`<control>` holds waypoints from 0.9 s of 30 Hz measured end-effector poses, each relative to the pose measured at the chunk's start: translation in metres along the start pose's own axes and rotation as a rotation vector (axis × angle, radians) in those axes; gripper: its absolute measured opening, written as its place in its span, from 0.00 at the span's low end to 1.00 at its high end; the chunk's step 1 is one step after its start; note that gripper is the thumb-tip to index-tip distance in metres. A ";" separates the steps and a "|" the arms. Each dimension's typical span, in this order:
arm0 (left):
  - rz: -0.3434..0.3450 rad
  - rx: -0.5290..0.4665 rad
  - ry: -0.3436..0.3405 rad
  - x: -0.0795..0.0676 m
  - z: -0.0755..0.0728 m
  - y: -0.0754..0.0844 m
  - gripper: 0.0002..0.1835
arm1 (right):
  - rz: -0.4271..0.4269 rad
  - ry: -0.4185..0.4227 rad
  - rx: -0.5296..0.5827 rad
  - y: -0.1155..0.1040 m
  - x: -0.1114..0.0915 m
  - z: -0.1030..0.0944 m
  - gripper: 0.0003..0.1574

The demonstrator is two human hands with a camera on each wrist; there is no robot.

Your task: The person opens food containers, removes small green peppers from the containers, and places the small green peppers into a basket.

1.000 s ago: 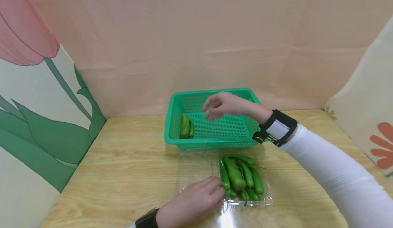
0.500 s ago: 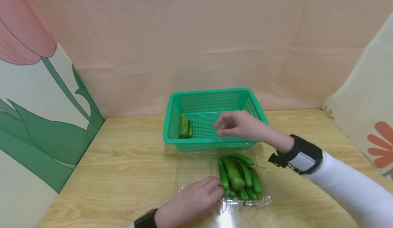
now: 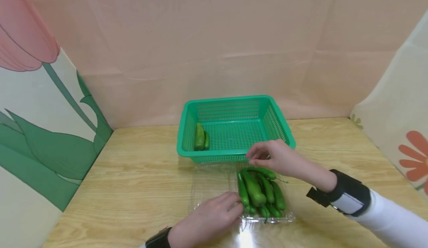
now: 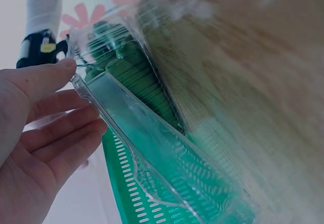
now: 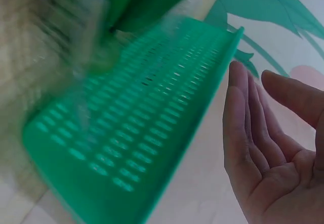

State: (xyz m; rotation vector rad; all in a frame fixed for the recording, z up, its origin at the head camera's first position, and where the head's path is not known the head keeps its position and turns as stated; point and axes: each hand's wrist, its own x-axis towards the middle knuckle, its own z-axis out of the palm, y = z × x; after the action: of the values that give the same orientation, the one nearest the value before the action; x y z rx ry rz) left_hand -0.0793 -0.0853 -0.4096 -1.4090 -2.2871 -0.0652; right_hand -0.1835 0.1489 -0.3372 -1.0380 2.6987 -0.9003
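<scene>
Green chili peppers (image 3: 255, 189) lie piled in one half of a clear plastic clamshell box (image 3: 210, 186) on the table. My left hand (image 3: 214, 214) holds that box near its middle edge; in the left wrist view the thumb and fingertips meet its clear rim (image 4: 132, 148). Over the near rim of a green basket (image 3: 234, 99) hovers my right hand (image 3: 275, 157), just behind the pile. Its fingers are loosely bent with nothing between them, as the right wrist view also shows. Two green peppers (image 3: 199, 137) stand at the basket's left end.
The wooden table (image 3: 133, 173) extends to both sides of the box and basket. Behind it hangs a plain pinkish cloth (image 3: 214, 47). Flower-printed panels (image 3: 50, 136) border the left and right sides.
My right hand has come back from above the basket's middle, toward me and to the right, near the pepper pile. The left hand stays on the box.
</scene>
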 end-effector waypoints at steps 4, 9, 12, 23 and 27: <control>-0.005 -0.011 -0.003 0.000 0.000 0.000 0.04 | 0.028 0.013 -0.049 0.006 -0.005 0.008 0.06; -0.009 -0.012 -0.006 0.001 0.000 0.001 0.04 | 0.020 0.063 -0.167 0.014 -0.011 0.017 0.04; -0.007 -0.005 -0.003 0.001 0.000 0.002 0.05 | 0.003 0.113 -0.232 0.019 -0.014 0.021 0.04; -0.017 -0.017 -0.010 0.002 -0.001 0.003 0.04 | -0.035 0.233 -0.466 0.035 -0.019 0.038 0.07; -0.031 -0.044 -0.022 0.002 -0.001 0.003 0.04 | -0.020 0.229 -0.498 0.034 -0.018 0.040 0.04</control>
State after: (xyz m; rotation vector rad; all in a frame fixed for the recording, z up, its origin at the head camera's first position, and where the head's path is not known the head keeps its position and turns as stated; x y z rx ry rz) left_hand -0.0772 -0.0828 -0.4091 -1.4029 -2.3391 -0.1106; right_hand -0.1770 0.1605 -0.3910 -1.0958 3.2070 -0.3659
